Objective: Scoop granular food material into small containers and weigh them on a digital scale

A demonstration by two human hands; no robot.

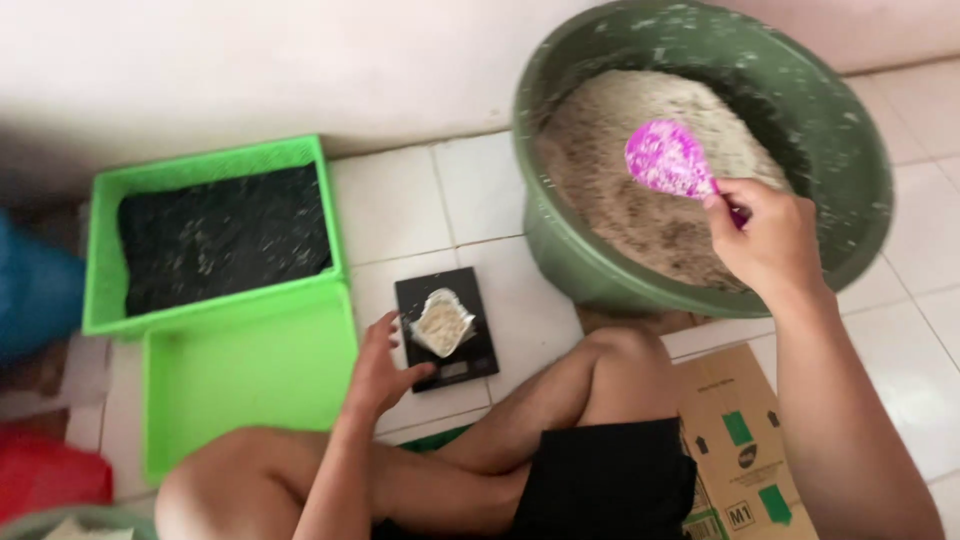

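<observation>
Seated cross-legged, bare knees drawn up low in the view. Left arm reaching forward from between the knees, forearm rising toward the middle. Left hand (378, 365) palm down, fingers loosely spread and slightly curled, fingertips pointing up and right, thumb angled out to the right; nothing gripped. Right arm extended along the right side, forearm running up from the lower right corner, wrist bent slightly inward. Right hand (765, 235) raised higher than the left, closed in a fist-like grip, knuckles toward the camera, thumb pressed over the curled fingers. Hands well apart.
</observation>
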